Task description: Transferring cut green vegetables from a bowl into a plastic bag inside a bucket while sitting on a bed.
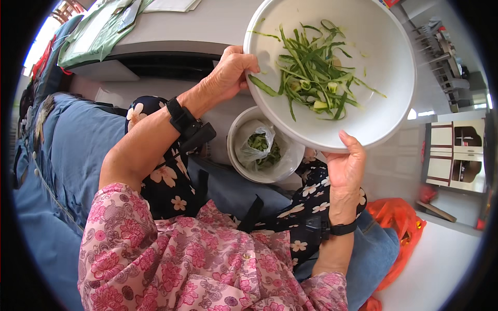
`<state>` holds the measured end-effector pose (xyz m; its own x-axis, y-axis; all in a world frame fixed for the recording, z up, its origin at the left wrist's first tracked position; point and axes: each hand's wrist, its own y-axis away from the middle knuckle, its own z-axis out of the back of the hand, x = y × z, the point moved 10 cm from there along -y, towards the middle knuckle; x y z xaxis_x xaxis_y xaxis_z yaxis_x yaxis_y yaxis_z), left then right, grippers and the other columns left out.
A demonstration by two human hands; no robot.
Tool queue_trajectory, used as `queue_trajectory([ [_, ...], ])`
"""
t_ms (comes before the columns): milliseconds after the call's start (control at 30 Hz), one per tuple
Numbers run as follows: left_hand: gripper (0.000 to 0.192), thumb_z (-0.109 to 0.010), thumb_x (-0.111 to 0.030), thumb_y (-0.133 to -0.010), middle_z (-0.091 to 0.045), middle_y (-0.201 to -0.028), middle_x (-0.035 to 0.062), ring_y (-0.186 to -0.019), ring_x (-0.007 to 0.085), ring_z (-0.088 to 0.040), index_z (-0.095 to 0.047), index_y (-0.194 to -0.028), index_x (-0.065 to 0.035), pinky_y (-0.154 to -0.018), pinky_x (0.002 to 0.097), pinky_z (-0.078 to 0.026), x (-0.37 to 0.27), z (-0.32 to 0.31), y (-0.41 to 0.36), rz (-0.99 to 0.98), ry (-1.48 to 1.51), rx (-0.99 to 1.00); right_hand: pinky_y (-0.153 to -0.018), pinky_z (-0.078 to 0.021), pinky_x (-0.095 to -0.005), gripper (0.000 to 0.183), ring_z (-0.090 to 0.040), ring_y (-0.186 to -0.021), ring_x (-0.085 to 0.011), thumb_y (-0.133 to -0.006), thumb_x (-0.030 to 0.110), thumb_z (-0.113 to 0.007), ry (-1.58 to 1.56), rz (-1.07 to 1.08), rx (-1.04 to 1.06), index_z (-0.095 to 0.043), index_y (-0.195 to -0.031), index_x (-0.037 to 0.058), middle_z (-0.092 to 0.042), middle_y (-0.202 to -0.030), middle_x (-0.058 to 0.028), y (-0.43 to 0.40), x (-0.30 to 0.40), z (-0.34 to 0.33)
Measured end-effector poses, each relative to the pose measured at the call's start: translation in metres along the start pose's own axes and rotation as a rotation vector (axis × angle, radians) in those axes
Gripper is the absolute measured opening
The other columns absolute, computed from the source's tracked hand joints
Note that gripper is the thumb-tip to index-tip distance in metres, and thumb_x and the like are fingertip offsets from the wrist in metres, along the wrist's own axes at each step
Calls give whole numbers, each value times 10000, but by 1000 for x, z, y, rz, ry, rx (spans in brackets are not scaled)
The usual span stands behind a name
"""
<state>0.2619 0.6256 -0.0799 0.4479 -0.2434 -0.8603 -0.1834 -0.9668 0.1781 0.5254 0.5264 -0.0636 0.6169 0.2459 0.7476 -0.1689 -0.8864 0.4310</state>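
A large white basin (381, 112) is tilted towards me, its rim gripped at the left by my left hand (237, 70) and at the bottom by my right hand (346, 161), thumb over the edge. Long green peel strips and a few pale green end pieces (320, 105) lie in the basin. Below it, between my knees, stands a white bucket (235, 155) lined with a clear plastic bag (286, 165). More green peelings (264, 149) are inside that bag. The basin's lower left rim overlaps the bucket in view.
A grey table (163, 33) with a green plastic bag (87, 48), papers and a phone (129, 15) stands ahead at the left. Blue sofa cushions (93, 128) are beside and under me. A red plastic bag (404, 233) lies at the right.
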Motion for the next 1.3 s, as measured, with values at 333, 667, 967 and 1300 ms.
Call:
queue_trajectory([
  [333,325,-632,-163,-737,-613,-774,55,-576,76,-522,-560,-978,41,-462,205,-385,-38,-10,0,-216,-484,-74,-797,-437,-319,67,-546,-789,-186,-641,-29,-565,36,71,85,-572,-707,-24,-570,-805,-77,-31,6,20],
  [667,261,-640,-145,-816,-641,-772,34,-602,59,-520,-614,-1012,25,-545,198,-427,-89,-22,5,-531,-588,-175,-710,-468,-331,176,-561,-763,-182,-642,-27,-555,30,121,87,-576,-817,-31,-567,-798,-66,-32,13,21],
  [967,203,-637,-167,-778,-656,-699,77,-595,111,-611,-684,-868,9,-502,246,-493,-93,-20,-11,-415,-795,-262,-751,-470,-390,66,-564,-802,-219,-649,-31,-559,30,204,56,-558,-710,-7,-571,-830,-86,-41,11,32],
  [1300,234,-527,-152,-826,-549,-561,184,-525,357,-553,-579,-659,3,-503,415,-451,-98,-55,-21,-741,-1818,-215,-687,-424,-292,135,-527,-704,-141,-628,-87,-558,53,272,29,-585,-754,-46,-563,-769,-40,-39,10,25],
])
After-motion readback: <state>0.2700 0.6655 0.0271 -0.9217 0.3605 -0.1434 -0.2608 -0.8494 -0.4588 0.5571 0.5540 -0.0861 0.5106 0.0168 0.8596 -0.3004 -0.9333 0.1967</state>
